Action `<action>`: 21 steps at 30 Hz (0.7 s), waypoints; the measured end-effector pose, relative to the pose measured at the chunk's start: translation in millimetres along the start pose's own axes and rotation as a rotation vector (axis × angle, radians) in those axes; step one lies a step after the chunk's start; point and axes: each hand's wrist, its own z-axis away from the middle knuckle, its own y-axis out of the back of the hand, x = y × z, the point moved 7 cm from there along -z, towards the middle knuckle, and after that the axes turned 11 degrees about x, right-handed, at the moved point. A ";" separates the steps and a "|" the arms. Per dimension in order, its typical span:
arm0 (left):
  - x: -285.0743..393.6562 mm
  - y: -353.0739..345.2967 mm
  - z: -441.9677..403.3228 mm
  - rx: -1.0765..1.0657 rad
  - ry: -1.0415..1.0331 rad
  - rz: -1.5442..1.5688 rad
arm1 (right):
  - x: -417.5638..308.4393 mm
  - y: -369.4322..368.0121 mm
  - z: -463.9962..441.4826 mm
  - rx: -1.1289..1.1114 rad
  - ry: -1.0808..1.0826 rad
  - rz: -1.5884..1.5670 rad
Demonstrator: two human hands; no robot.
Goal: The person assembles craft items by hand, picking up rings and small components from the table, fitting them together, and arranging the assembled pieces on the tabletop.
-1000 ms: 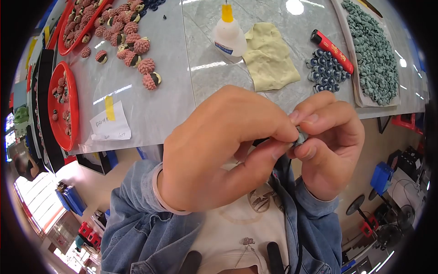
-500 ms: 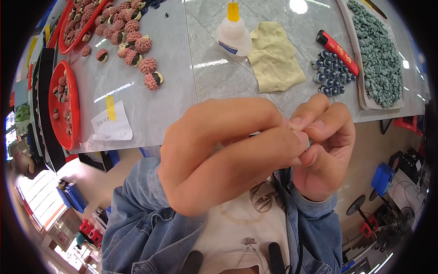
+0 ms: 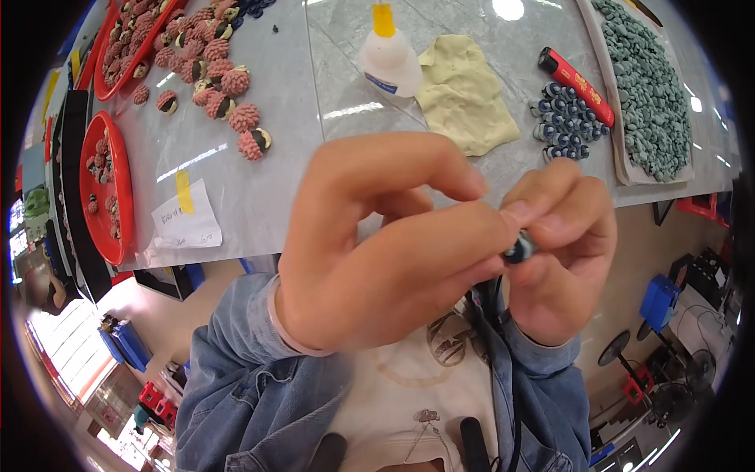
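A small dark-blue and pale-teal clay piece sits between my two hands, mostly covered by fingertips. My right hand pinches it between thumb and fingers. From the other side, my left hand presses a bent finger and the thumb against it, while another finger is raised away from the pinch. Beyond my right hand lies a cluster of similar blue and pale pieces. A pale yellow, wrinkled sheet lies behind the hands on the grey table.
A white bottle with a yellow tip stands near the sheet. A red tube leans by a tray of grey-green bits. Pink bumpy pieces, a red tray and a taped paper are at left.
My left hand's upper finger has lifted and drawn back from the pinch. More of the small piece's dark-blue side shows now. The view has shifted slightly.
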 end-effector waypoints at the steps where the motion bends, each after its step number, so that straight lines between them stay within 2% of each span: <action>1: 1.3 2.3 0.4 0.022 -0.011 -0.031 | -10.6 5.4 -1.8 -0.010 0.117 0.037; 2: 2.4 5.3 0.8 0.044 -0.023 -0.062 | -21.8 11.2 -2.0 -0.022 0.234 0.074; 3: 2.3 8.1 0.9 0.067 -0.033 -0.093 | -28.7 20.7 -2.9 -0.019 0.236 0.083; 5: -1.4 12.3 0.6 0.073 -0.045 -0.104 | -51.4 50.7 -3.9 0.210 0.373 0.335; 6: -3.3 14.1 0.7 0.076 -0.058 -0.125 | -53.7 54.4 -3.8 0.209 0.374 0.342; 9: -2.9 11.9 1.3 0.078 -0.050 -0.134 | -54.3 75.4 -2.7 0.428 0.322 0.640; 10: -1.8 11.3 1.8 0.073 -0.032 -0.124 | -53.1 75.6 -2.3 0.429 0.322 0.644; 13: 3.0 5.2 4.6 0.069 -0.003 -0.102 | -50.8 58.5 -3.5 0.315 0.496 1.017; 17: 8.0 3.6 6.4 0.075 0.009 -0.089 | -50.2 43.5 -11.1 0.312 0.585 1.169; 21: 10.1 14.4 5.3 0.070 -0.051 -0.151 | -54.3 42.2 -17.5 0.275 0.550 1.128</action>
